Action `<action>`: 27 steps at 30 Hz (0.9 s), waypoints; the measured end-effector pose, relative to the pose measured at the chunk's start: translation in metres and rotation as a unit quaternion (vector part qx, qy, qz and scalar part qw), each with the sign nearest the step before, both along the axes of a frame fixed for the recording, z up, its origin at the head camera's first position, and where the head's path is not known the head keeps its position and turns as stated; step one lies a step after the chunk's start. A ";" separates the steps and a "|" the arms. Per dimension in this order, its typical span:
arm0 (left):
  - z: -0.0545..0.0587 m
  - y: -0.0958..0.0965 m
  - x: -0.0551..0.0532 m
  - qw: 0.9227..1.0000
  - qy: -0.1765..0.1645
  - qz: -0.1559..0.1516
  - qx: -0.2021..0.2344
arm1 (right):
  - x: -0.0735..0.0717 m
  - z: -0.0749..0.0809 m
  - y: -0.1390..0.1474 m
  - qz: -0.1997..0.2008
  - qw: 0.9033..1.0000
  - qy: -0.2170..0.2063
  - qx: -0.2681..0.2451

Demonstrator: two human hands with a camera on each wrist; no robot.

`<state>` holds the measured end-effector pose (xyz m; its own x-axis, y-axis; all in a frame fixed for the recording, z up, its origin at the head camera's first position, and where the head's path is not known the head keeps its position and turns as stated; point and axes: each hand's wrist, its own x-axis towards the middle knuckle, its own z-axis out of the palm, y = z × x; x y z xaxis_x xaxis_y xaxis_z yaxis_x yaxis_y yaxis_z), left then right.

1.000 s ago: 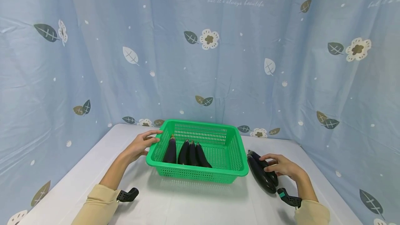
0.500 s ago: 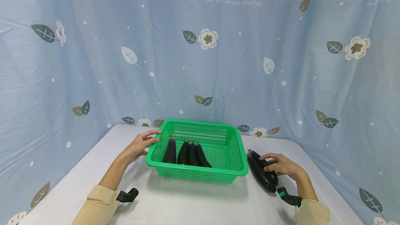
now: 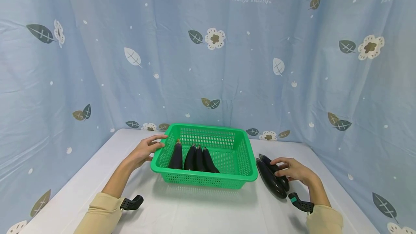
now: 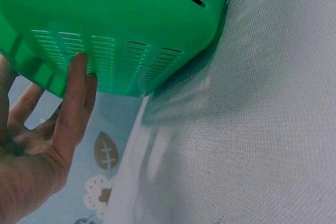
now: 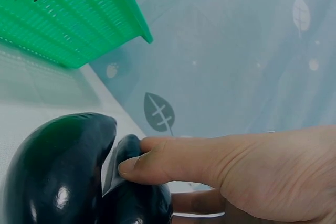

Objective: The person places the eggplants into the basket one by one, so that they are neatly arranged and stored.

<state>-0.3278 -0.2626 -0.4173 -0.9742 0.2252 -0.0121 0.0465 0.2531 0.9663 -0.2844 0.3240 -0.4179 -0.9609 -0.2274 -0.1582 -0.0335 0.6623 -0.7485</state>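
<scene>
A green plastic basket [image 3: 208,180] with slotted walls stands on the table, several dark eggplants [image 3: 199,159] lying side by side in its left half. My left hand [image 3: 144,151] holds the basket's left rim; in the left wrist view its fingers [image 4: 76,93] lie against the outer wall below the rim. To the right of the basket, two more eggplants lie together on the table. My right hand [image 3: 292,170] grips the outer eggplant [image 5: 136,200] between thumb and fingers. The inner eggplant [image 3: 270,180] lies right beside it, closer to the basket.
The white-covered table [image 3: 201,212] extends in front of the basket and to both sides. A blue curtain [image 3: 182,64] with leaf and flower prints hangs behind and around it. Each wrist carries a black camera mount [image 3: 132,203].
Both hands, the basket and the eggplants keep their places on the table. Only the head view has shifted slightly, moving the whole scene a little up and left.
</scene>
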 end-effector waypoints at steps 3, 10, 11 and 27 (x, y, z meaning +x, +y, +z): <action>0.000 0.000 0.000 1.000 0.000 0.000 0.000 | 0.001 0.001 0.000 -0.001 1.000 0.002 0.002; -0.001 0.000 -0.001 1.000 0.000 -0.002 0.002 | 0.003 0.002 0.002 0.000 1.000 0.003 0.002; -0.001 -0.001 -0.001 1.000 0.000 -0.002 0.002 | 0.003 0.002 0.002 -0.001 1.000 0.003 0.002; -0.003 -0.001 -0.002 1.000 0.001 0.000 0.002 | 0.005 0.005 0.005 -0.036 0.999 0.008 -0.008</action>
<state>-0.3294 -0.2632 -0.4200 -0.9744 0.2246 -0.0089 0.0488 0.2500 0.9670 -0.2793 0.3289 -0.4127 -0.9772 -0.1602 -0.1396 0.0015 0.6517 -0.7585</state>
